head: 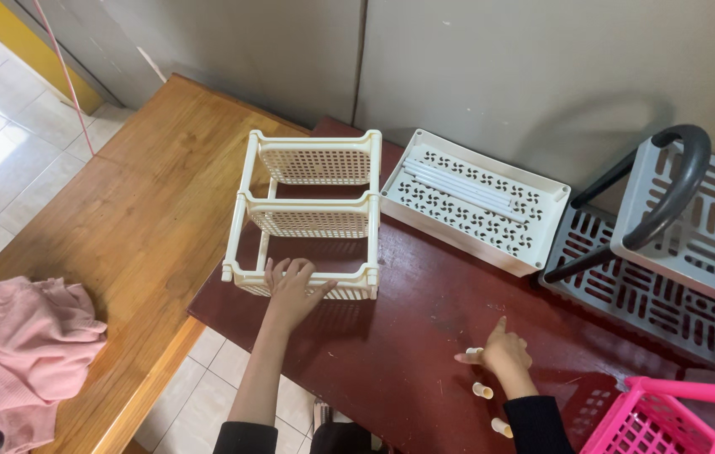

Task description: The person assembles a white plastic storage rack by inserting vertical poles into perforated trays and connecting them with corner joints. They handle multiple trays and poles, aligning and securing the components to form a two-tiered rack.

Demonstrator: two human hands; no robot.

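Cream rack (311, 214) on dark desk (408, 336): left hand (292, 290) open against it; right hand (504, 353) pinching small cream cap (474, 353).

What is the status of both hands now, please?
Left hand open, resting on cream rack. Right hand pinching small cream cap; two more caps beside it. White tray with rods behind, nothing blocking.

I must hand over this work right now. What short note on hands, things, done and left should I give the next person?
Left hand: open, resting on the bottom shelf of the cream rack, which lies on its side on the red table.
Right hand: pinching one small cream cap; two more caps lie beside it.
White tray with loose white tubes sits behind.
Done: three rack shelves joined.
Left: caps, tubes and tray are unused.
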